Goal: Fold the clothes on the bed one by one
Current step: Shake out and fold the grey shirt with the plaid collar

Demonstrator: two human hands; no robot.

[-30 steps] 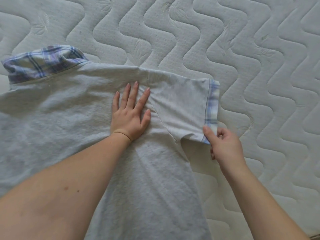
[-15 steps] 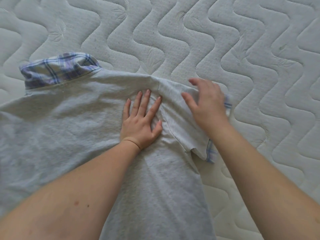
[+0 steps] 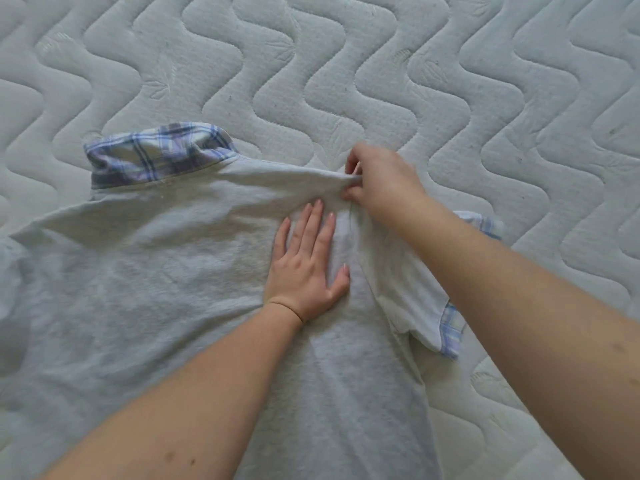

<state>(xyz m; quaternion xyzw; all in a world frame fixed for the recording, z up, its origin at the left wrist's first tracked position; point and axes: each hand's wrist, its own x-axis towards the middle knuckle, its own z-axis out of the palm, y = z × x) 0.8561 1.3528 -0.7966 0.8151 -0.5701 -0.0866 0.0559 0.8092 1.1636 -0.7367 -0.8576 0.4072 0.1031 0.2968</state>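
A soft, limp grey shirt (image 3: 156, 271) is spread on the mattress (image 3: 450, 81), pressed flat under the open-fingered left hand (image 3: 306, 268) and pinched at the shoulder seam by the right hand (image 3: 381, 183) just beyond.

Surface: a white quilted mattress (image 3: 398, 81), by which the whole view is filled.
Pattern: wavy stitched channels and small leaf motifs are seen across the mattress.
Light: soft and even, no hard shadows cast.
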